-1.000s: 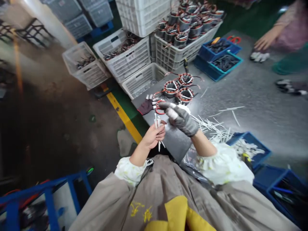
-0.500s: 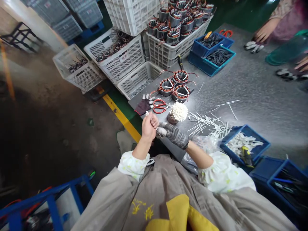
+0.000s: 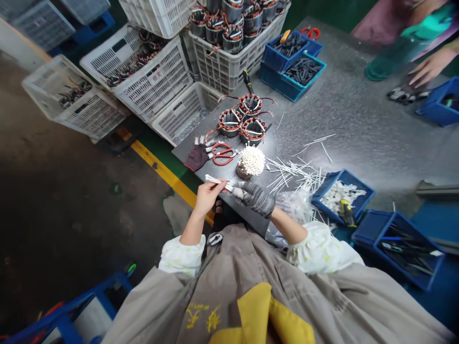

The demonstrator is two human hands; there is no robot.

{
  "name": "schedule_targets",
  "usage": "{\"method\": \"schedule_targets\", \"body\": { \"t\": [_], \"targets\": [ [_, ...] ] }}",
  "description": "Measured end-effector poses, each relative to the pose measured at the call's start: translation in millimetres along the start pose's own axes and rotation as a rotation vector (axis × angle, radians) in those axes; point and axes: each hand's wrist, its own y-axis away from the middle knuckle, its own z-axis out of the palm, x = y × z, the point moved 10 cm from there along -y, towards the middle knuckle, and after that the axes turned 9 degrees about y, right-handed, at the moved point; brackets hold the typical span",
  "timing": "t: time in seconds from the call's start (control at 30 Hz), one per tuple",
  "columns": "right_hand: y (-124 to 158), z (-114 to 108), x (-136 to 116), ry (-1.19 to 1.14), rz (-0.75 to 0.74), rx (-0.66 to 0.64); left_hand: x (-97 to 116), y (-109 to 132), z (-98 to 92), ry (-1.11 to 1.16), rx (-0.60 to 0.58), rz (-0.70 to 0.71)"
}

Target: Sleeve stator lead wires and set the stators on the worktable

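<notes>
Between thumb and fingers, my bare left hand (image 3: 207, 196) pinches a small bundle of white cable ties (image 3: 214, 180), their thicker ends pointing left. My right hand (image 3: 255, 198), in a grey striped glove, closes on the bundle's other end. Just beyond the hands, a brown round holder (image 3: 243, 171) is packed with upright white ties (image 3: 252, 159). Loose white ties (image 3: 296, 176) lie scattered to its right. Red-handled cutters (image 3: 223, 154) and a dark glove with pale fingertips (image 3: 196, 157) rest to the left. Three wound motor stators (image 3: 230, 123) stand behind.
Crates of stators (image 3: 224, 64) are stacked at the back left. Blue bins (image 3: 303, 98) with black pieces stand behind. At right are a blue bin (image 3: 343, 171) of white pieces and another bin (image 3: 373, 239). Across the table is a person's hand (image 3: 433, 64) beside a green bottle (image 3: 380, 67).
My left hand has turned and opened from a fist-like grip to a pinch, so the bundle shows more fully. The view has shifted right. Across the table, the other person's hands have moved.
</notes>
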Motion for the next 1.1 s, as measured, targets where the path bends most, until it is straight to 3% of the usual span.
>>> {"method": "schedule_targets", "body": {
  "t": [0.17,0.23,0.43,0.57,0.73,0.83,0.93,1.03,1.1],
  "targets": [
    [14,-89,9,0.161,-0.125,0.576,-24,-29,-13.5,0.121,0.295,0.073],
    [18,-111,19,0.109,-0.122,0.702,-34,-41,-6.4,0.124,0.342,0.07],
    [20,-118,36,0.043,-0.123,0.716,-40,-53,18.5,-0.092,0.346,0.11],
    [25,-118,44,0.018,-0.109,0.747,-43,-52,47.2,-0.357,0.187,0.166],
    [25,-122,52,0.123,-0.101,0.776,-59,-64,86.9,-0.752,-0.018,0.095],
    [30,-133,57,0.167,-0.117,0.859,-62,-66,87.7,-0.773,-0.078,0.048],
    [40,-150,64,0.181,-0.146,0.982,-61,-52,70.4,-0.607,-0.11,-0.003],
    [42,-159,70,0.156,-0.169,1.069,-34,-33,53.0,-0.549,0.024,0.165],
    [30,-154,68,0.139,-0.178,1.052,-8,-25,64.0,-0.58,0.084,0.369]
  ]
}}
